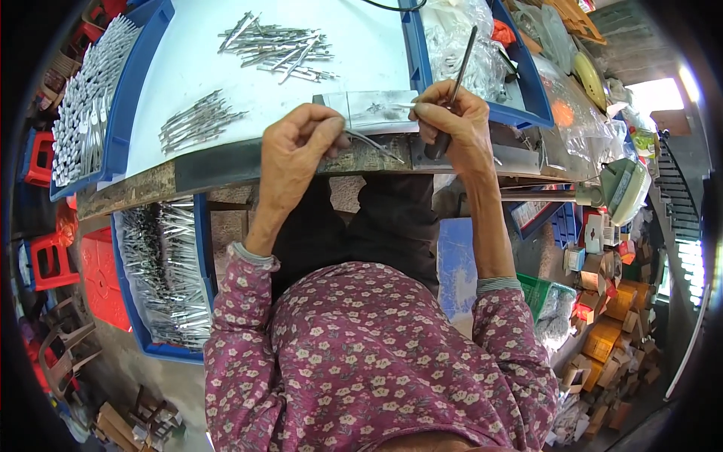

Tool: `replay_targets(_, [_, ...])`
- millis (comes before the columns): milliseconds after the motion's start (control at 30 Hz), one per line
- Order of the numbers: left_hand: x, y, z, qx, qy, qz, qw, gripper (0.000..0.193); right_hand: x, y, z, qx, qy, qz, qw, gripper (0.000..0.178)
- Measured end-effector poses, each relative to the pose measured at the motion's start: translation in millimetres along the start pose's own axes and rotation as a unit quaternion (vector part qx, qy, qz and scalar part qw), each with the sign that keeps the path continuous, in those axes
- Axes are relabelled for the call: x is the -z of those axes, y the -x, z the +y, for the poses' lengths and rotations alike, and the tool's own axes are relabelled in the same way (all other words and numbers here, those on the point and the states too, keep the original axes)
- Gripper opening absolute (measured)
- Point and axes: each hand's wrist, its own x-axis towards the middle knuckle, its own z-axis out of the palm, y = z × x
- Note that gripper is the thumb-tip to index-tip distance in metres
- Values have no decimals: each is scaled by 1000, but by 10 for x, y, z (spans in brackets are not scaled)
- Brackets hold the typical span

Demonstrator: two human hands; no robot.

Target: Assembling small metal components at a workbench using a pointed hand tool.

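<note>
My left hand is closed at the bench edge. Between thumb and fingertips it pinches a slim curved metal piece whose pointed end tips down to the right. To the right, my right hand wraps round a dark-handled tool with a long thin shaft pointing up; whether it is a file or a screwdriver I cannot tell. A thin pale sliver also sticks out from its thumb and forefinger. Behind the hands lies a small flat plate with dark smudges. Slender metal pieces lie in a large pile and a smaller pile.
A blue tray of upright slim pieces flanks the white worktop on the left. Another blue tray filled with metal pieces sits below the bench. At right stand a blue tray with plastic bags and a pale green lamp-like device.
</note>
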Motion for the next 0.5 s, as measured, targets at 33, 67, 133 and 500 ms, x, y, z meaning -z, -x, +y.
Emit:
replay_targets(33, [-18, 8, -51, 2, 0, 4, 1000, 13, -28, 38, -15, -3, -1, -4, 1000, 8])
replay_targets(67, [-32, 8, -93, 14, 19, -7, 1000, 14, -49, 75, -32, 12, 42, -10, 999, 8])
replay_targets(133, [-64, 21, -108, 33, 45, -25, 998, 18, -149, 172, -92, 39, 112, -3, 993, 8])
replay_targets(500, [-123, 16, -259, 3, 124, -50, 991, 22, -326, 390, 44, 311, 345, -19, 885, 20])
